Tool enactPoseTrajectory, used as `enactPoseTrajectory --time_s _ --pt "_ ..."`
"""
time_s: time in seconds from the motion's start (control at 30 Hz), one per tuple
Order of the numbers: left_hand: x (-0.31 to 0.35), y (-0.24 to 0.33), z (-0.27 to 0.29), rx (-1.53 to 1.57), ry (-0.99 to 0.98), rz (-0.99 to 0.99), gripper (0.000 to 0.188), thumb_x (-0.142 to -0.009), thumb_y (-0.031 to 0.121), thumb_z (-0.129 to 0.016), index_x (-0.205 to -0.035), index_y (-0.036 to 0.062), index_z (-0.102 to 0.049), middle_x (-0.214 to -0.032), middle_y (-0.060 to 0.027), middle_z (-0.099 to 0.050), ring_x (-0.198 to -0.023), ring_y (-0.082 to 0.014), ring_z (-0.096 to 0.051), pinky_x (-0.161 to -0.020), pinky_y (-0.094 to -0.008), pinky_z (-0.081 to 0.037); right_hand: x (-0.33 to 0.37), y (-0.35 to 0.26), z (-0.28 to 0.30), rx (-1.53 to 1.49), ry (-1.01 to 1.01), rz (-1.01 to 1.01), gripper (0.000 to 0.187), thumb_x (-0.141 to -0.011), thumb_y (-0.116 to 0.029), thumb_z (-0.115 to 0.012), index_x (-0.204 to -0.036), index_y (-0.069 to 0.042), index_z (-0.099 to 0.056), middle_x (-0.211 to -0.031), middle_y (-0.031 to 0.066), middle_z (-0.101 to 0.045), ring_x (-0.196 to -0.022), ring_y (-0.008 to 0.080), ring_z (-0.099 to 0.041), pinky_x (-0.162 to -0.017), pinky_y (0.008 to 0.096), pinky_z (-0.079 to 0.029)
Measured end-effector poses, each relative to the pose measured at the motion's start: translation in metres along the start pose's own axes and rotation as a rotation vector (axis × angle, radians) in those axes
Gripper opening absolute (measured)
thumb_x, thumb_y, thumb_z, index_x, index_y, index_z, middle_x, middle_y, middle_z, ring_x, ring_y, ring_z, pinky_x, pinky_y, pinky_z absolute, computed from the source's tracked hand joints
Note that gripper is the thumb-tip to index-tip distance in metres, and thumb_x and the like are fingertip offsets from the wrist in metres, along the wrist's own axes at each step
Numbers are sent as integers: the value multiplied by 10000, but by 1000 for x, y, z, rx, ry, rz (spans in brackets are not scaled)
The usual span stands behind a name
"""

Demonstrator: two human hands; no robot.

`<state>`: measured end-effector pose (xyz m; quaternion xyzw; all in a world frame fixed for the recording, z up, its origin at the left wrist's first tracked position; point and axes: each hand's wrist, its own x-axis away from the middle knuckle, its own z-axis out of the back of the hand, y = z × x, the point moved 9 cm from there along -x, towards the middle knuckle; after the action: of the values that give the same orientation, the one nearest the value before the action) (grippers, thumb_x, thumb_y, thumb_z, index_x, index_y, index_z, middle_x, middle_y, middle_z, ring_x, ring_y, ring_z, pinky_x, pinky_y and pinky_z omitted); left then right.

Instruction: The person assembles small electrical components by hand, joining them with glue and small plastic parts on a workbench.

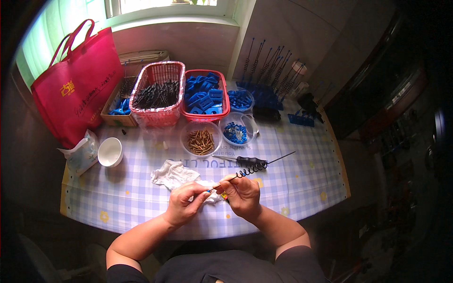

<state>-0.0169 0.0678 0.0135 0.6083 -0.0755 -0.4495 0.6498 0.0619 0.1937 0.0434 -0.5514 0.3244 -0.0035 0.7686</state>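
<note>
A thin black rod with a spring-like coil [252,170] slants up to the right above the table's near part. My right hand [243,195] is closed around its lower stretch, just below the coil. At the lower end of the rod, my left hand [186,203] pinches a small blue piece [209,191] between thumb and fingers. Whether this piece is seated on the rod is too small to tell. A crumpled white cloth [174,174] lies beyond my left hand. Behind the coil rests a black-handled tool [246,161] with a thin shaft, perhaps a screwdriver.
Clear bowls hold brass-coloured screw-like pieces [200,142] and small blue pieces [235,133]. Behind stand a basket of black rods [158,94] and a red basket of blue parts [203,94]. Coiled rods stand upright in blue bases [264,96]. A white cup [110,152] sits left.
</note>
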Motion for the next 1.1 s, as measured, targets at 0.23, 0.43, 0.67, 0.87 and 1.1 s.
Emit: enactPoseTrajectory --time_s 0.23,0.43,0.67,0.87,1.1 --pt "-1 1 0 -16 2 0 93 -815 3 -685 -905 1 -659 -783 -113 -654 -635 -194 -614 -571 -284 -475 -1 1 0 15 -1 -10 53 -891 -40 -628 -879 12 -622 -721 88 -671 -641 166 -675 -589 278 -527" --pt "0 -1 0 12 -2 7 96 -815 -3 -683 -908 -1 -657 -786 -115 -655 -642 -193 -618 -577 -284 -479 0 4 -1 1 3 -18 53 -887 -39 -632 -879 11 -616 -729 94 -677 -641 170 -678 -586 279 -526" --pt "0 -2 0 19 1 5 90 -818 -4 -680 -905 -1 -656 -782 -113 -653 -642 -191 -616 -575 -282 -477 0 3 -1 27 -2 -5 49 -887 -31 -628 -880 12 -606 -731 94 -679 -638 171 -679 -582 279 -528" --pt "-1 -1 -2 16 -5 17 90 -817 -3 -682 -903 -1 -656 -783 -113 -653 -651 -194 -617 -581 -280 -476 -1 3 2 4 2 -10 46 -887 -31 -626 -887 12 -608 -731 94 -678 -646 169 -680 -587 277 -528" --pt "0 -9 -1 28 -14 58 98 -826 17 -681 -918 -8 -658 -802 -112 -662 -673 -198 -627 -602 -289 -483 -4 5 -1 -32 -7 -55 56 -907 -40 -605 -889 13 -600 -747 88 -679 -667 148 -673 -616 275 -534"
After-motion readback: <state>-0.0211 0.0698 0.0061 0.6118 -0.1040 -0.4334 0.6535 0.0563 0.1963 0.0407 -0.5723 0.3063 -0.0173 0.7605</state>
